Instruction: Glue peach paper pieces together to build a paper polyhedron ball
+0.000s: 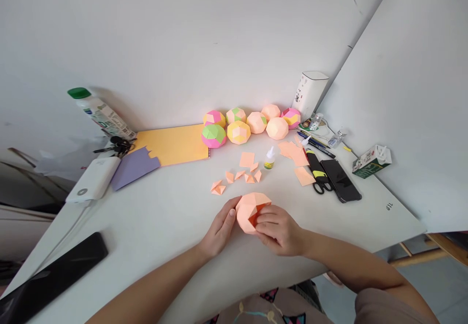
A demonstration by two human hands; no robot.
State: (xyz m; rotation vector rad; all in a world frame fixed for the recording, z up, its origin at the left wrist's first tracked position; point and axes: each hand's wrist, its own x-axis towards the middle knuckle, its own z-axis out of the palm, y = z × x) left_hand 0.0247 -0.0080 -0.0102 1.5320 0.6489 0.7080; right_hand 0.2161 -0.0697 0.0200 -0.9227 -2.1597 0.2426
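Note:
Close to me over the white table, a peach faceted paper ball (248,208) with an opening on its right side is between my hands. My left hand (222,226) is closed around the ball's left side, thumb toward me. At the opening, the fingers of my right hand (280,229) pinch the ball's edge, and some fingertips are hidden. Just beyond lie several small folded peach paper pieces (249,178) and a flat peach square (247,159). A small glue bottle (269,158) with a white nozzle stands upright to the right of the square.
Several finished paper balls (239,132) sit against the wall, beside orange card (171,143) and purple card (135,167). Scissors (321,182), a phone (341,180), pens and a carton (372,161) lie right. A white power bank (93,180) and black object (54,277) are left.

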